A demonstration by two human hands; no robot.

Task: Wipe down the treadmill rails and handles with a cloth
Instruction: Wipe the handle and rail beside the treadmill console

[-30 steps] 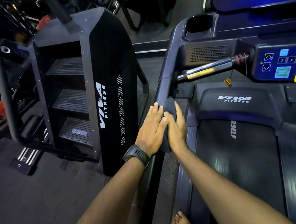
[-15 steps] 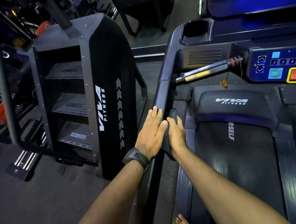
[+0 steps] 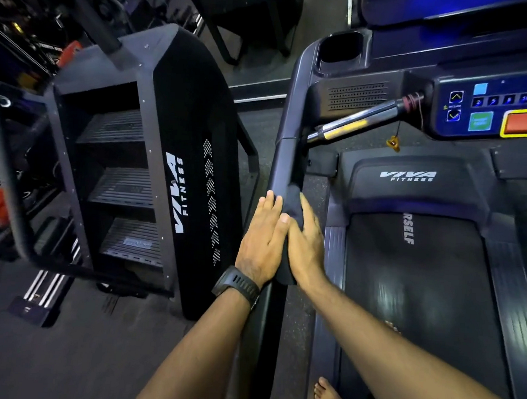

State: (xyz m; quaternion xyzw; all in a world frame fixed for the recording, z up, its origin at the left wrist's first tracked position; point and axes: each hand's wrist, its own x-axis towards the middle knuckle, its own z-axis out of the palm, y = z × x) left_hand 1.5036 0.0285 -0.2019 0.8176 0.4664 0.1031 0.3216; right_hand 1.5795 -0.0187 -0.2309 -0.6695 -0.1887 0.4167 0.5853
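The treadmill's dark left side rail (image 3: 285, 157) runs from the console toward me. A dark cloth (image 3: 292, 201) is draped over it. My left hand (image 3: 262, 242), with a black watch on the wrist, lies flat with straight fingers against the rail's outer side. My right hand (image 3: 305, 248) presses the cloth flat against the inner side. The two thumbs meet on top of the cloth. A chrome handle bar (image 3: 353, 124) with a yellow band crosses from the rail to the console (image 3: 508, 106).
A black Viva Fitness stair climber (image 3: 178, 163) stands close on the left, with a narrow floor gap between it and the rail. The treadmill belt (image 3: 419, 301) lies to the right. My bare foot (image 3: 327, 397) is on the deck edge. More gym gear fills the far left.
Both hands and the cloth slid a little toward me along the rail a second ago. Over the last half second they have barely shifted.
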